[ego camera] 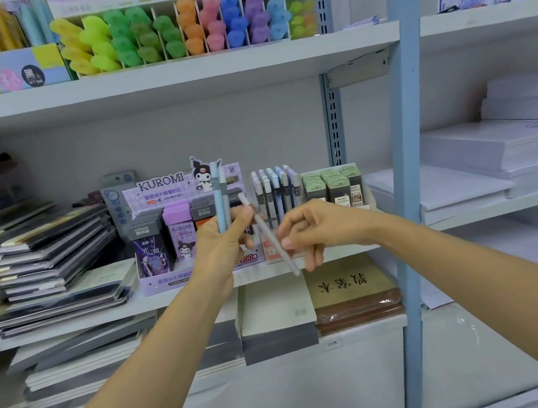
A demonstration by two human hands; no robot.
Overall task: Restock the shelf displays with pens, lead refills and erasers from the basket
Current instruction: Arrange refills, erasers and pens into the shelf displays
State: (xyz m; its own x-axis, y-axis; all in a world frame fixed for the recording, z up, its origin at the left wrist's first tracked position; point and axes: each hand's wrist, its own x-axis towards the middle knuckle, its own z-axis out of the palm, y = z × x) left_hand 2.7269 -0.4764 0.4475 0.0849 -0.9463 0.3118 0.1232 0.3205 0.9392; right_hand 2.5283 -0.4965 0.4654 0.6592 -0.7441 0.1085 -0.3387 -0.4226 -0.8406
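While the pens go in one at a time, I use the left hand (pixel 222 241) as a holder and the right hand (pixel 312 228) as the one that places. Both are raised in front of the middle shelf (pixel 177 299), in the head camera's centre.

The left hand is closed round two pens (pixel 219 193), one light blue and one grey-blue. They stand upright, side by side, their tops rising above the fingers. I judge that holding them upright makes them easy to pick off singly.

The right hand pinches a pale pen (pixel 266 230) between thumb and curled fingers, gripping its lower half. This pen slants, its upper end passing just beside the left fingertips and its lower end pointing down toward me. I cannot tell whether the left fingers touch it.

Directly behind the hands, on the shelf, stands the pen display (pixel 277 188), rows of upright pens in pale caps. I take it to be where these pens belong. To its left is a purple Kuromi lead refill display (pixel 168 232); to its right, green-topped boxes (pixel 334 184). Stacked notebooks (pixel 43 256) lie further left.

The basket is not in view.

The slanted pen will need turning upright before it drops into a slot.
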